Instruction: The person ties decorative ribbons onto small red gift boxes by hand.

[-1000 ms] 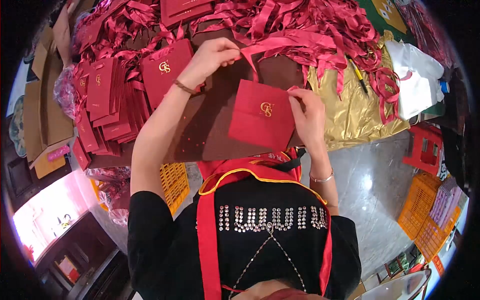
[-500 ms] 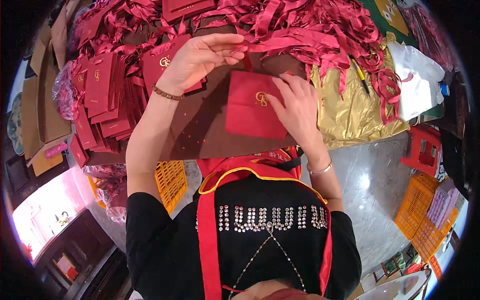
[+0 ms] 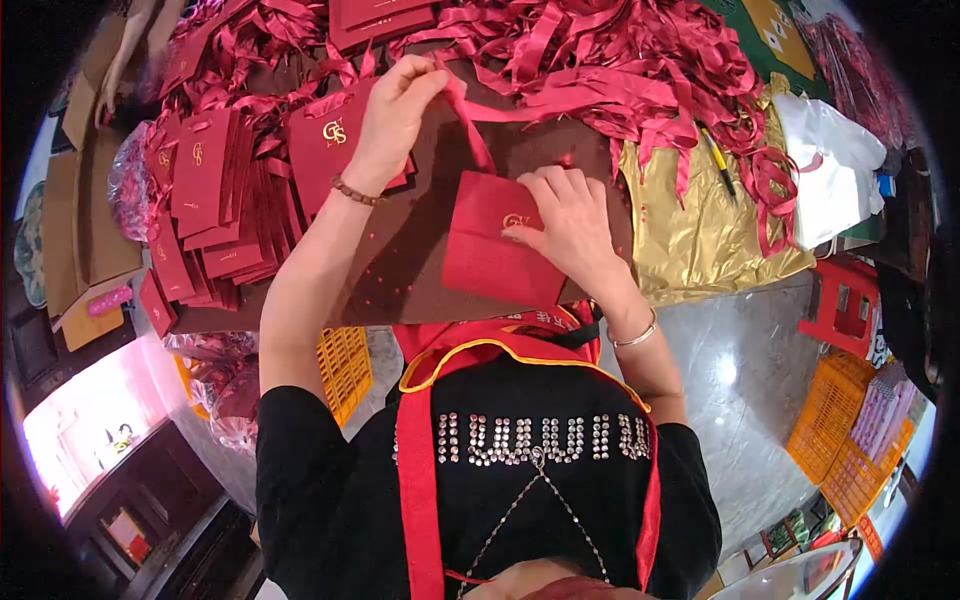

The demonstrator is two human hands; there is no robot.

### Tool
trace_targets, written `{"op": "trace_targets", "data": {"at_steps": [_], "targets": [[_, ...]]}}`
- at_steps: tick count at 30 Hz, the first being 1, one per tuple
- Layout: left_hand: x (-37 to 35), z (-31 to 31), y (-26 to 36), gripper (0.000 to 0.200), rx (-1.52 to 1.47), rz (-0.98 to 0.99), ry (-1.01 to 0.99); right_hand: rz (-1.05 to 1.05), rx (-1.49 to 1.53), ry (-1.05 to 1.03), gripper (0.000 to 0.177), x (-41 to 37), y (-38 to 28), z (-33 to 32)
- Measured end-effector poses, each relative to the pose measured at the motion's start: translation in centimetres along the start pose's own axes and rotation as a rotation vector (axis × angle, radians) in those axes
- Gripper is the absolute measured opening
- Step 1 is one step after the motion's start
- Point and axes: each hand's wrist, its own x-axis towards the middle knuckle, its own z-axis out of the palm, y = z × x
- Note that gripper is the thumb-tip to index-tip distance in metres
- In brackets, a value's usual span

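Note:
A red bag (image 3: pixel 500 250) with a gold logo lies tilted on the brown tabletop in front of the body. My right hand (image 3: pixel 572 222) rests on its upper right part, thumb over the logo and fingers at the top edge. Above and to the left, my left hand (image 3: pixel 402 105) pinches a red ribbon (image 3: pixel 472 125) between thumb and fingertips. That ribbon runs down to the bag's top edge, and another length stretches right toward the ribbon pile (image 3: pixel 630 60). Just left of my left wrist lies another red bag with a gold logo (image 3: pixel 333 130).
Stacked red bags (image 3: pixel 215 190) fill the table's left side. Gold wrapping (image 3: pixel 690 230) with a yellow-and-black pen (image 3: pixel 718 160) lies right, beside white plastic (image 3: pixel 825 165). A red stool (image 3: pixel 840 305) and orange crates (image 3: pixel 830 405) stand at the right. Another person's arm (image 3: pixel 125 55) shows upper left.
My left hand has moved left and slightly up, drawing the ribbon out. The bag and my right hand have shifted slightly toward the body. Another person's arm now shows more at the upper left.

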Motion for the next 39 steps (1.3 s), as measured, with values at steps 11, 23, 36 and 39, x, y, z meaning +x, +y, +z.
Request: {"op": "trace_targets", "data": {"at_steps": [11,23,36,39], "targets": [[2.5,-2.4,5.6,0.016,-0.254,0.391,0.210,-0.038,0.070,-0.099,0.051,-1.5,-0.2,-0.2],[-12.0,-1.0,11.6,0.025,0.269,0.281,-0.135,-0.002,0.220,-0.118,0.041,-1.5,-0.3,0.0],[-15.3,-1.2,5.7,0.020,0.169,-0.431,0.214,0.280,0.515,-0.394,0.028,0.1,-1.5,-0.9],[-15.5,1.3,-0.8,0.018,-0.005,-0.398,0.146,0.288,0.522,-0.439,0.028,0.2,-1.1,-0.8]]}}
